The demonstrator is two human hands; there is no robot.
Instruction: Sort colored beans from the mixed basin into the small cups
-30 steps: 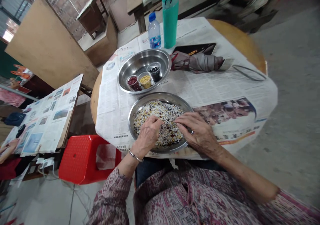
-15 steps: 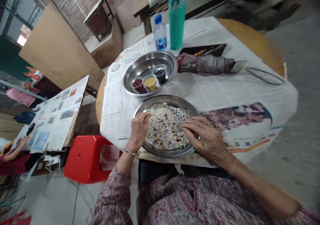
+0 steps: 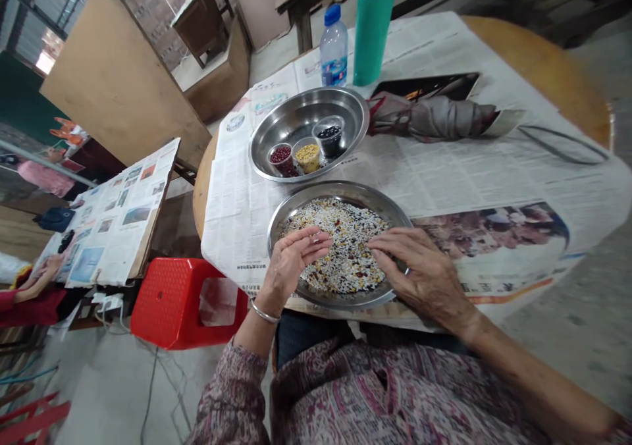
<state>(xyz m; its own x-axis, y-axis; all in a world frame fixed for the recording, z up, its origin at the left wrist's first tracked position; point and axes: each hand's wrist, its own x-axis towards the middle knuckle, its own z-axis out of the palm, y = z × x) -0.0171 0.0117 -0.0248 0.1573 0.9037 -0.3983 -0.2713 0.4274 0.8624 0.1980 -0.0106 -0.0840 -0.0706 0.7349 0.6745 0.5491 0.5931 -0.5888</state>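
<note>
A steel basin [image 3: 281,224] near my body holds white grains [image 3: 340,224] mixed with black, yellow and dark red beans. My left hand [image 3: 296,257] hovers over its left part, palm turned partly up, fingers stretched out; small pale specks show near the fingers, too small to name. My right hand [image 3: 419,267] reaches over the right rim, fingers extended and thumb a little apart, tips close to the grains. Behind stands a second steel basin [image 3: 296,116] with three clear plastic cups: red beans [image 3: 281,160], yellow beans [image 3: 307,157] and black beans [image 3: 330,139].
A round table [image 3: 538,56] is covered with newspaper [image 3: 385,168]. On it are a water bottle [image 3: 334,50], a green bottle [image 3: 374,37], a dark flat object [image 3: 454,86] and a folded umbrella [image 3: 444,119]. A red stool [image 3: 170,303] stands left. People sit at another table [image 3: 128,221].
My left hand has moved right from the basin's left rim to over the grains, and its palm has turned up. My right hand keeps nearly the same place. The view has shifted slightly.
</note>
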